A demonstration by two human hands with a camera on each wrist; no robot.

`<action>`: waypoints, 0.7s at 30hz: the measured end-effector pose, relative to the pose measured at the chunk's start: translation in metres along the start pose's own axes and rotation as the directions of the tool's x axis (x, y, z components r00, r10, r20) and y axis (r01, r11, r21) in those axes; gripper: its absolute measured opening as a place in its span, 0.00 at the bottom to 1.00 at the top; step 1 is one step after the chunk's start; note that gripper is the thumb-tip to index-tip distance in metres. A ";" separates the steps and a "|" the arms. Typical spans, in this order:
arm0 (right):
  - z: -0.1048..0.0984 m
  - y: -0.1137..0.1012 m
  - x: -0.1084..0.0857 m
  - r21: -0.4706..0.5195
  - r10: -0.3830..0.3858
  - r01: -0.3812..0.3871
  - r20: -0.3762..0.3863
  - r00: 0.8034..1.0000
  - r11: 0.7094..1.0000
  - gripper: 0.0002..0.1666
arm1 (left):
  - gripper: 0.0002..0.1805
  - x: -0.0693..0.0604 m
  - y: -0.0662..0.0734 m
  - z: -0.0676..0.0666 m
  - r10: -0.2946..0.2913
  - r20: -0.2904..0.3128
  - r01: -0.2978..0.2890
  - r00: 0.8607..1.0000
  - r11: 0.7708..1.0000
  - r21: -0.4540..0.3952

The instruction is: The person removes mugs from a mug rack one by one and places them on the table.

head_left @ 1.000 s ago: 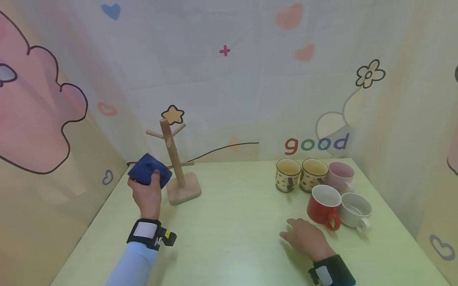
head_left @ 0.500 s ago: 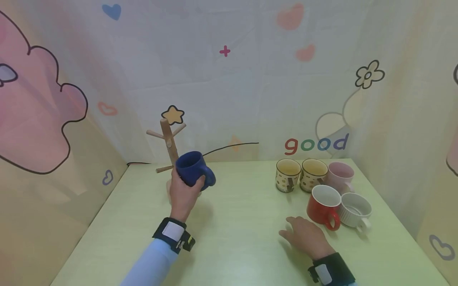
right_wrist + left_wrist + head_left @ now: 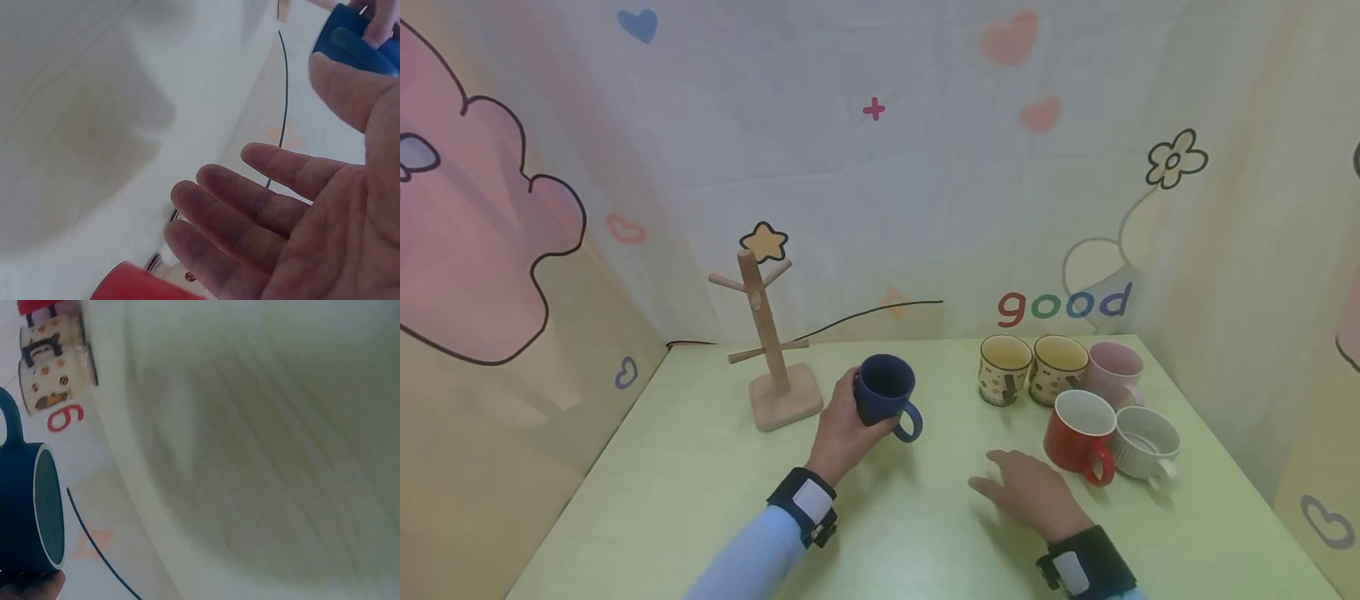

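A dark blue mug is gripped by my left hand near the middle of the table, its mouth up and its handle pointing right toward me. In the left wrist view the mug shows at the left edge, with a fingertip under its side. My right hand hovers left of the red mug, holding nothing. Its fingers are spread and loosely extended in the right wrist view. Behind my left hand stands a wooden mug tree with bare pegs.
Two yellow patterned mugs, a pink mug and a white ribbed cup cluster with the red mug at the table's right. A printed curtain closes off the back and sides of the table.
My left hand has carried the blue mug from beside the mug tree rightward and toward me, turning it mouth up. The right hand has shifted slightly left.
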State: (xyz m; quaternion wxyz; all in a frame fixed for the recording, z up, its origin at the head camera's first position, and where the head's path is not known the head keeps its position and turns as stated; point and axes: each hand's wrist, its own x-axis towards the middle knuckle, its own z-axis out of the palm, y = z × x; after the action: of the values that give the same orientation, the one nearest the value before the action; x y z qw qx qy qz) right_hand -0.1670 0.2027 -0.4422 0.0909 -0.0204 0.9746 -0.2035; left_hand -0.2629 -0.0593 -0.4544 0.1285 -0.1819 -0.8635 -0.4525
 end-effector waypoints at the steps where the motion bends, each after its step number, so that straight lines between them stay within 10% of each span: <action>1: 0.000 -0.003 0.000 0.008 0.003 -0.003 0.004 1.000 1.000 0.38 | 0.50 -0.001 0.001 0.004 0.022 0.012 -0.022 1.000 1.000 0.016; 8: 0.000 -0.017 0.002 0.047 -0.018 0.018 -0.008 1.000 0.999 0.43 | 0.48 -0.010 0.010 0.028 0.187 0.096 -0.197 0.978 0.975 0.099; 21: 0.005 -0.030 0.001 0.196 -0.156 0.183 -0.144 0.977 0.963 0.07 | 0.48 -0.019 0.025 0.048 0.333 0.161 -0.357 0.929 0.922 0.152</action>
State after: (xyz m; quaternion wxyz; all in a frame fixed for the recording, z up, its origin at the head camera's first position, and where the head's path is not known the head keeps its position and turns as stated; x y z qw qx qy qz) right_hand -0.1666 0.1728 -0.4347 0.0126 -0.0812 0.9464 -0.3122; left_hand -0.2377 -0.0107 -0.4705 0.1646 -0.3487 -0.8614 -0.3306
